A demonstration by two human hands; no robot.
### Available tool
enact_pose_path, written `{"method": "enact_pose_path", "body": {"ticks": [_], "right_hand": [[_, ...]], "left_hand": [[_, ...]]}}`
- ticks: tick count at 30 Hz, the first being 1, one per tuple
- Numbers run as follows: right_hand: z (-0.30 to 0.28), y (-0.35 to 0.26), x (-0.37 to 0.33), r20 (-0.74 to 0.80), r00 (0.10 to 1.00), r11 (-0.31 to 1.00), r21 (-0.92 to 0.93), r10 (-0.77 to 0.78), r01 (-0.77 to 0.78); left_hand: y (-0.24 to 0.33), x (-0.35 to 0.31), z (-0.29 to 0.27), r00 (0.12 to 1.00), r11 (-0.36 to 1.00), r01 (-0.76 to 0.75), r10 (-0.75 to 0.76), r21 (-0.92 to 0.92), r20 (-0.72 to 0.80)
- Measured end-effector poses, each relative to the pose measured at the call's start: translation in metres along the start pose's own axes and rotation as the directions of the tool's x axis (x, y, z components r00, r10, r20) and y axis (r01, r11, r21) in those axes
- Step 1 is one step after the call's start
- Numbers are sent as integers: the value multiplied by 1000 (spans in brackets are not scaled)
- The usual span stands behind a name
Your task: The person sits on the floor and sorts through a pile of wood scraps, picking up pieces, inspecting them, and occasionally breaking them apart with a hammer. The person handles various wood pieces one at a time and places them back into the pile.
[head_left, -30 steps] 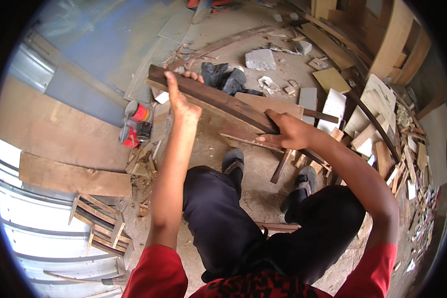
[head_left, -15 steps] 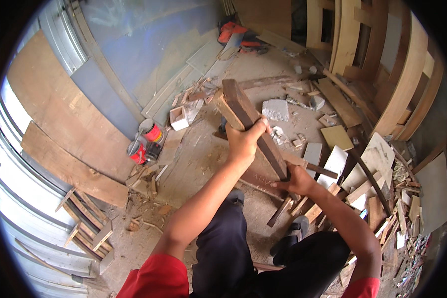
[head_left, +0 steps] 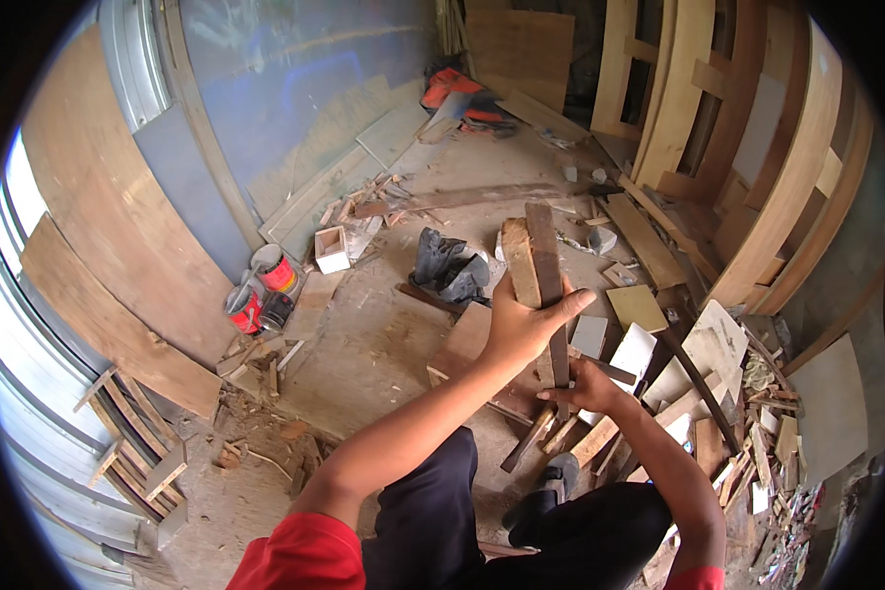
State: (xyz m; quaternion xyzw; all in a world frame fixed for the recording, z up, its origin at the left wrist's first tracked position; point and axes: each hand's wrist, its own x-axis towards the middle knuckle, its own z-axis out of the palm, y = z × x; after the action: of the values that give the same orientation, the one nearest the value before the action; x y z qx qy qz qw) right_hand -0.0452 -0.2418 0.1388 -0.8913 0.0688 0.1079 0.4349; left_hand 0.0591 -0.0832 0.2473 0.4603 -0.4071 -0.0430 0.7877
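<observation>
Two short wooden pieces are held side by side in front of me, a dark brown one and a paler one with a rough end. My left hand wraps round both near their middle, its thumb lying across the dark piece. Lower down, my right hand grips the dark piece near its bottom end. Beneath the held wood stands a low brown wooden block or bench, partly hidden by my left forearm. A crumpled black plastic bag lies just beyond it.
Scrap wood is heaped at my right, near leaning wooden frames. Paint cans and a small open box stand at the left. Plywood sheets lean on the left wall. A long board lies across the floor farther off.
Both hands have turned the wooden pieces more upright and brought their top ends rightward and down in view. The black bag, mostly hidden before, now shows fully.
</observation>
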Motion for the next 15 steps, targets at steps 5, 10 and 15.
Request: {"method": "enact_pose_path", "body": {"ticks": [5,10,15], "right_hand": [[-7,15,-24,-236,945,944,188,-225,272],[-27,-19,-45,-441,890,912,308,-116,272],[-38,-16,-57,-629,772,884,303,-96,357]], "left_hand": [[-25,22,-26,955,958,145,-201,-247,-217],[-43,41,-89,874,785,57,-338,-617,-350],[-54,40,-97,858,774,43,-353,-632,-374]]}}
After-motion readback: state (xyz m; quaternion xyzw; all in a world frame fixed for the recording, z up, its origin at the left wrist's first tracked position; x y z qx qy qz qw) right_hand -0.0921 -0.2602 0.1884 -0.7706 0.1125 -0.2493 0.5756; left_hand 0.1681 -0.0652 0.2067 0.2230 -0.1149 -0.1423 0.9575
